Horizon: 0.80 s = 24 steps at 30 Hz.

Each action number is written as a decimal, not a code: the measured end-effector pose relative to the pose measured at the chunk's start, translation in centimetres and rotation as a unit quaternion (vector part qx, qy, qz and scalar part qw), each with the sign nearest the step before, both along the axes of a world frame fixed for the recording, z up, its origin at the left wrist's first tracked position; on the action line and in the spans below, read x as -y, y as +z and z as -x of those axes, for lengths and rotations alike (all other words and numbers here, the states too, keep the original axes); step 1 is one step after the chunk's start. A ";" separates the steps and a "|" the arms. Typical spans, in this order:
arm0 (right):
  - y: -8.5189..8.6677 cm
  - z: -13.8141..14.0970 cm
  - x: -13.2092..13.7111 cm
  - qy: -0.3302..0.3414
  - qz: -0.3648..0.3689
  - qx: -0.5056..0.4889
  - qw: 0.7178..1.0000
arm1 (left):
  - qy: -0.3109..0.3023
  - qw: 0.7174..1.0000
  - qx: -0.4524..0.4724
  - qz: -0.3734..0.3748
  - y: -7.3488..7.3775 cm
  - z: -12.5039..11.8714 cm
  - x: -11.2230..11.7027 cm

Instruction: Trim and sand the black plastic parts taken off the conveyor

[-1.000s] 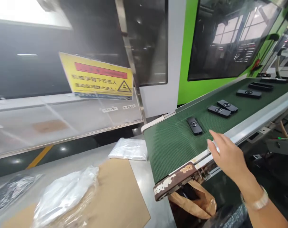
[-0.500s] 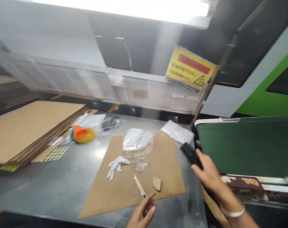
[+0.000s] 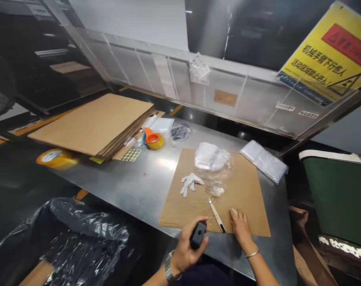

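Note:
My left hand, with a metal watch on its wrist, is closed around a black block-like device whose end face has a round spot. My right hand rests on the brown cardboard sheet, its fingers curled on a small beige wedge-shaped piece that they partly cover. Between the hands a craft knife with a pale handle lies on the cardboard. Further back are a white glove, a clear plastic bag of white material and crumpled clear film.
Stacked cardboard sheets lie at the left of the metal table, near an orange tape dispenser and a sticker sheet. A wrapped white pack lies right. A green conveyor belt stands beyond; a black-lined bin sits front left.
The black device has passed from my right hand to my left. My right hand has come down onto the beige piece. The view has swung left and down.

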State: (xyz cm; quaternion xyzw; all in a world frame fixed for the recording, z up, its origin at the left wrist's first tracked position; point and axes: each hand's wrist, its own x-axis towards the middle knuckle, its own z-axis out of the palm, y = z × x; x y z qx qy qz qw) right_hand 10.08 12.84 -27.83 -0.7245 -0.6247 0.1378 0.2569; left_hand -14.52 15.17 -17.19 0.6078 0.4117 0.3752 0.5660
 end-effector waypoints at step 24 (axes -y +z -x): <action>20.2 10.3 0.0 0.351 -0.073 -0.036 0.933 | -0.198 0.974 -0.042 -0.098 2.9 2.5 -2.8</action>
